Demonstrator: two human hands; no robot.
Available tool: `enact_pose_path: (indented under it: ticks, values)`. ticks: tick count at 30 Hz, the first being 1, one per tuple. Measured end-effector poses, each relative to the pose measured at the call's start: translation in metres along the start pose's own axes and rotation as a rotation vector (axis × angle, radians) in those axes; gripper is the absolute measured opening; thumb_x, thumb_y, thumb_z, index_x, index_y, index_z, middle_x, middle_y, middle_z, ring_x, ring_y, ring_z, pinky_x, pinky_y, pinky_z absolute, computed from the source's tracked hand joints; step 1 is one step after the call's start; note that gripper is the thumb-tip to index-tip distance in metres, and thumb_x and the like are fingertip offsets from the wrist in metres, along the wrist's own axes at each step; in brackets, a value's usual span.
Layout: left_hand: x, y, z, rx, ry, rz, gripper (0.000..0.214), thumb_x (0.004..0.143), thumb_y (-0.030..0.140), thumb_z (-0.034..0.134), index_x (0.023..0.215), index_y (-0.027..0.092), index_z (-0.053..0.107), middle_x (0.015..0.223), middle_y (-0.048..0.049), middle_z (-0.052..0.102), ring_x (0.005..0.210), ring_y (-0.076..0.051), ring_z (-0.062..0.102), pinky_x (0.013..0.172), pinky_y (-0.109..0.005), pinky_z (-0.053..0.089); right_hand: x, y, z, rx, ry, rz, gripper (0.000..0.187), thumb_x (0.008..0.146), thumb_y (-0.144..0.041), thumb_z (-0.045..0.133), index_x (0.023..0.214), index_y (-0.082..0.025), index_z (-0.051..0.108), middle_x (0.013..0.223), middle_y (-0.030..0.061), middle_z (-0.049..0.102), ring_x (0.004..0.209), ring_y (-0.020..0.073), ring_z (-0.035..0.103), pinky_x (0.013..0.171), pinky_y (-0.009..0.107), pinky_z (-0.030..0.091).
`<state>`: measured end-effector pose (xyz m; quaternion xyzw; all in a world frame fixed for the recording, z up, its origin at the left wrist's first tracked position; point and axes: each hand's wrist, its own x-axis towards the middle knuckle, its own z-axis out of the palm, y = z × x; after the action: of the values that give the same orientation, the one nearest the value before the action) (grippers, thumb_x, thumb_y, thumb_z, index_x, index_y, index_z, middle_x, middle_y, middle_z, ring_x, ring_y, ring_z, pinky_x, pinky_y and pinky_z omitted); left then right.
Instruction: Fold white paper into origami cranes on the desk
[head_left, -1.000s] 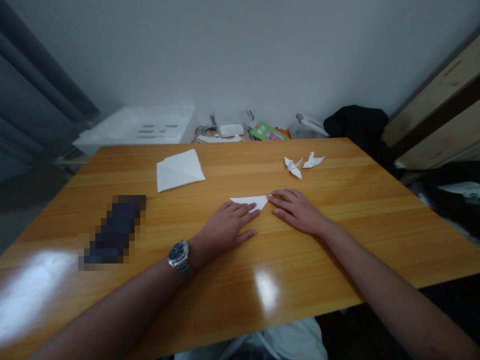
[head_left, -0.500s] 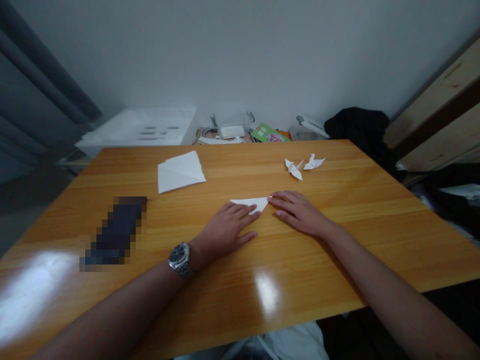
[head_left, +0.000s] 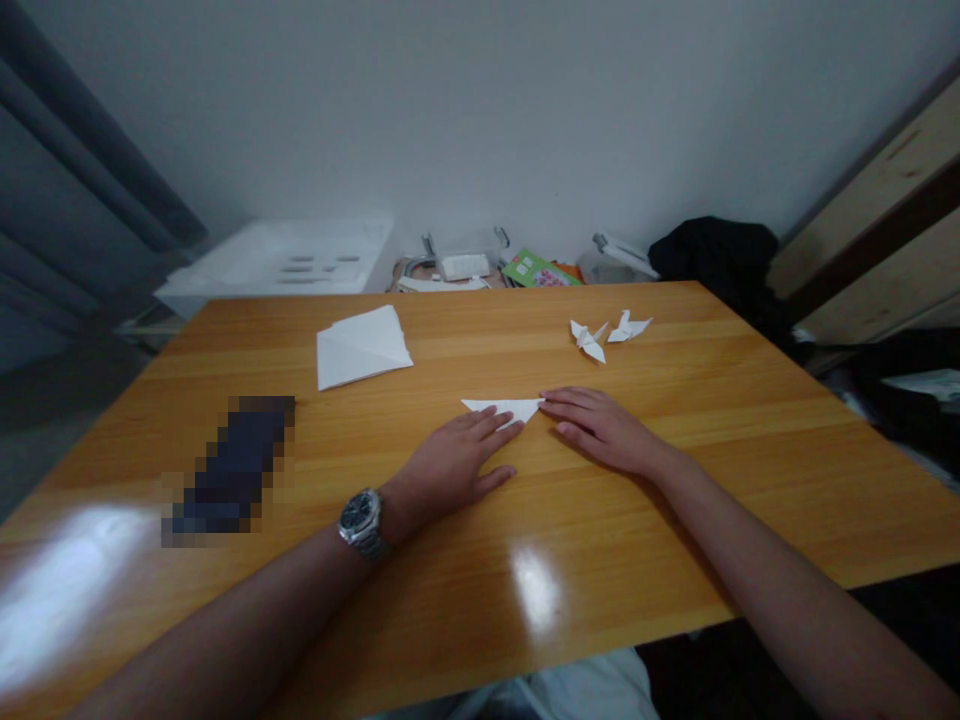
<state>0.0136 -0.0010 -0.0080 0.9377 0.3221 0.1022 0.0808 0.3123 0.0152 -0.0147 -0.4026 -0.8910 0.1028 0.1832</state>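
Observation:
A small white paper folded into a triangle lies on the wooden table, its long edge away from me. My left hand, with a metal watch on the wrist, rests flat over the near part of the paper. Its fingers are stretched out and cover some of the sheet. At the paper's right corner are the fingertips of my right hand, which lies low with fingers extended and the thumb apart. Whether those fingertips press on the corner or only touch it, I cannot tell.
Two folded paper cranes stand at the back right. White paper sheets lie at the back left, and a dark pixelated object is at left. Behind the table are a white tray and a green booklet.
My right hand's fingers have shifted very slightly at the paper's right corner. The left hand and the folded paper stay practically where they were.

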Motion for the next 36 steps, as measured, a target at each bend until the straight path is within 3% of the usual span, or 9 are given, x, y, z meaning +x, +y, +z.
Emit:
enact_pose_path:
  ticks: [18,36]
  values:
    - [0.0017,0.0014,0.0001,0.022,-0.001,0.006,0.058,0.102,0.051,0.044,0.151,0.019,0.045,0.156,-0.0102,0.047,0.146,-0.028,0.041,0.121,-0.041,0.035,-0.0024,0.0002,-0.0009,0.011,0.009,0.000,0.042,0.103,-0.040,0.049,0.144,-0.030,0.057,0.148,0.0097,0.057,0.136,0.0272,0.054,0.113,0.053,0.044]
    - [0.0026,0.0029,0.0021,0.026,0.000,0.010,0.058,0.103,0.053,0.041,0.150,0.019,0.046,0.155,-0.0108,0.048,0.147,-0.027,0.040,0.122,-0.041,0.033,-0.0048,0.0020,-0.0019,-0.088,-0.074,-0.018,0.045,0.104,-0.042,0.046,0.148,-0.033,0.052,0.155,0.0093,0.047,0.141,0.0292,0.044,0.116,0.056,0.039]
